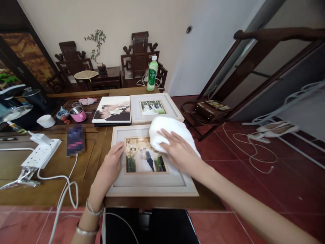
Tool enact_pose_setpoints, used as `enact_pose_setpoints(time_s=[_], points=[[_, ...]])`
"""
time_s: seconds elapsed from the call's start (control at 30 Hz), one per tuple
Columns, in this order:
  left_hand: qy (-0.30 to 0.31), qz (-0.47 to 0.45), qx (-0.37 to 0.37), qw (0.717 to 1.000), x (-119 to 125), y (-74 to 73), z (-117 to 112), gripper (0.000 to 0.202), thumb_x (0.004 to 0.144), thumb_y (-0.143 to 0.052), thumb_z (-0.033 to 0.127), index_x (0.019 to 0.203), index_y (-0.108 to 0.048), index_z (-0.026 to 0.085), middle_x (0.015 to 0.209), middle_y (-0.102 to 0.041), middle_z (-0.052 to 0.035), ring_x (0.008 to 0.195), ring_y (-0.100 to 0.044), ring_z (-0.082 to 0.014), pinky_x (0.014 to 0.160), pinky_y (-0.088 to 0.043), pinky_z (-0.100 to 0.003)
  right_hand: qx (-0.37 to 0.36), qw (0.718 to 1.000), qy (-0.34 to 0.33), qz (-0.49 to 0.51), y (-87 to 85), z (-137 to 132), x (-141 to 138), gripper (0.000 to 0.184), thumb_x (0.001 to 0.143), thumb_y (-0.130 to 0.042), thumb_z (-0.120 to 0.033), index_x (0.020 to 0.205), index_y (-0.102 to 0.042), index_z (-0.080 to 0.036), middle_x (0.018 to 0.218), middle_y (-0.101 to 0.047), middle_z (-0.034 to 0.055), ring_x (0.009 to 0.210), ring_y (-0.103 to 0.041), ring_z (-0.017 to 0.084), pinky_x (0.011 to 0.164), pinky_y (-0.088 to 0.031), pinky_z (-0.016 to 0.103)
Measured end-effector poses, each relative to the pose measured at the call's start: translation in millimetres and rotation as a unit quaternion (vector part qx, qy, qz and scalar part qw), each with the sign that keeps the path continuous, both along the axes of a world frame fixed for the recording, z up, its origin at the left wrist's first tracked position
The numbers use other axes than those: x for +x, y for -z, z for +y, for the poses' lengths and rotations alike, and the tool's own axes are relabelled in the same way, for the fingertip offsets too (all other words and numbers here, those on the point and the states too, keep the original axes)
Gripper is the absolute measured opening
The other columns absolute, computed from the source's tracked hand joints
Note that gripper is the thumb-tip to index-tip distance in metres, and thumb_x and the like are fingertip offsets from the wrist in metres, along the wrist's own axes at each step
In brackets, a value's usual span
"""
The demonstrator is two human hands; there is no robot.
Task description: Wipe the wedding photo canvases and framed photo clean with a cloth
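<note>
A wooden picture frame (152, 185) with a pale mat and a photo of a couple lies flat at the table's near edge. My left hand (113, 162) holds the frame's left side, its fingers close together over the border. Under my right hand (175, 149) is a folded white cloth (169, 127), pressed onto the frame's upper right part, with my fingers bent over it. The cloth hides that corner and drapes past the right edge. Just behind lies a second picture frame (175, 107), next to a photo album (114, 115) with a white and dark cover.
On the left are a power strip (47, 150) with white cables, a phone (75, 139), a pink cup (78, 114) and a white cup (46, 121). A green bottle (152, 74) stands at the far edge. A wooden chair (210, 110) is on the right.
</note>
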State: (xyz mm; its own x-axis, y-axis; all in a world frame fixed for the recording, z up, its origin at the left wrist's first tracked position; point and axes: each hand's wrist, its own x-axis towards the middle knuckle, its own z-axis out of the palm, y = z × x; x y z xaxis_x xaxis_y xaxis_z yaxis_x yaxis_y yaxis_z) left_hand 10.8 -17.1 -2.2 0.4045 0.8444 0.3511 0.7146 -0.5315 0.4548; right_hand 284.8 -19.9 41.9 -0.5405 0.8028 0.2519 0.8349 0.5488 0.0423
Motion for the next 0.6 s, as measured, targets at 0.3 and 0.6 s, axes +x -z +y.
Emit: enact_pose_setpoints(time_s=[0.3,0.6], points=[[-0.019,-0.005,-0.012,1.0,4.7,-4.4,-1.8,0.051,0.083,-0.035,-0.002,0.126,-0.054,0.017,0.139,-0.05,-0.0109,0.132,-0.044,-0.0214,0.111,-0.037,-0.044,-0.048,0.995,-0.06,-0.069,-1.0,-7.1,-9.4,0.032,0.069,-0.055,-0.002,0.096,-0.07,-0.008,0.135,-0.05,0.0242,0.13,-0.041,0.035,0.109,-0.03,0.053],[-0.029,0.005,-0.022,0.999,6.3,-7.1,-3.1,0.046,0.085,-0.035,0.0,0.123,-0.055,0.015,0.14,-0.049,-0.0119,0.132,-0.044,-0.0223,0.11,-0.037,-0.045,-0.096,0.987,-0.12,0.055,-24.5,-92.8,-4.3,0.039,0.057,-0.055,-0.003,0.086,-0.071,-0.023,0.126,-0.062,0.0086,0.12,-0.054,0.025,0.108,-0.037,0.036]])
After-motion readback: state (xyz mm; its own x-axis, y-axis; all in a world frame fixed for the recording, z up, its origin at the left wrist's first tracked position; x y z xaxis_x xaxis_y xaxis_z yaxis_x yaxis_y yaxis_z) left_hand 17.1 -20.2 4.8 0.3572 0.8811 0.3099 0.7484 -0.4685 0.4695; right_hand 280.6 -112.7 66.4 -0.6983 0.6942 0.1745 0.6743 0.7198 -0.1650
